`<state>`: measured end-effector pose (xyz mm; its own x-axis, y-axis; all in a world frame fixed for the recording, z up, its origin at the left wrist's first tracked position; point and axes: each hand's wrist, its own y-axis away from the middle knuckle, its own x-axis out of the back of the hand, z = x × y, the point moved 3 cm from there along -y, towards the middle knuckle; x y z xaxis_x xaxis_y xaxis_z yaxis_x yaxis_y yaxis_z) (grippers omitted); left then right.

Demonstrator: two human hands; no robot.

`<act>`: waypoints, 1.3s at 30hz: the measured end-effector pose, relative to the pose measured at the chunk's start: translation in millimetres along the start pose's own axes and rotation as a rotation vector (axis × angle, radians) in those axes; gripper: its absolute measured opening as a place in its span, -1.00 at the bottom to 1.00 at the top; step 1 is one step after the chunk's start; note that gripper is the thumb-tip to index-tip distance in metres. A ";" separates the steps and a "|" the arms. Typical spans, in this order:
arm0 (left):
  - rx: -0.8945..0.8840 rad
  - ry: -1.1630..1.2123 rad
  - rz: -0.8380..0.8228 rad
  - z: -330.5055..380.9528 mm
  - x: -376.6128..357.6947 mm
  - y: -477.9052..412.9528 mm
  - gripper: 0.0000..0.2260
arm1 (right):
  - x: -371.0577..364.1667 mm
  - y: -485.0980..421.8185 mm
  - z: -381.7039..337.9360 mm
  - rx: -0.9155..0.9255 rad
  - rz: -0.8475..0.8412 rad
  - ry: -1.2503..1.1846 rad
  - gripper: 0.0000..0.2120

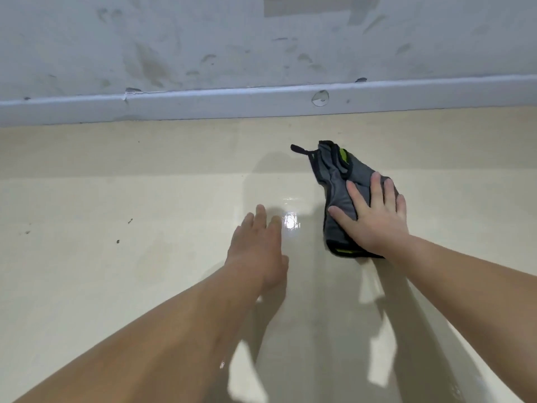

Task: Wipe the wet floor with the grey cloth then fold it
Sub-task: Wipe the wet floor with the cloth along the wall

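Note:
The grey cloth, edged in black with green patches and a black loop, lies bunched on the cream floor to the right of centre. My right hand presses flat on its near half with fingers spread and straight. My left hand is stretched out over the floor to the left of the cloth, fingers straight, holding nothing. A shiny wet patch glints on the floor between the two hands.
A scuffed grey wall with a pale blue skirting board runs across the far side. A few dark specks lie on the floor at the left.

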<state>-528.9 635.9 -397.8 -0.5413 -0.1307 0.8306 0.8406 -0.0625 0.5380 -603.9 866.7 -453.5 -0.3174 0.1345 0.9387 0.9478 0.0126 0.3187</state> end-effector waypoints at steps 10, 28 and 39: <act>-0.027 0.161 0.095 -5.4 -7.4 37.5 -0.33 | -50.9 117.8 -63.0 0.040 0.052 0.080 -0.22; -0.133 0.035 0.070 52.7 20.4 38.3 -0.40 | 13.9 0.9 19.0 -0.026 -0.119 -0.053 -0.14; -0.237 -0.021 -0.009 132.6 7.6 11.3 -0.38 | -9.6 85.6 119.2 -0.259 0.129 -0.072 -0.18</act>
<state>-526.0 765.4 -366.4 -0.5469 -0.1088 0.8301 0.8152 -0.2947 0.4985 -516.0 984.6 -450.8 -0.1834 0.1883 0.9648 0.9377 -0.2609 0.2292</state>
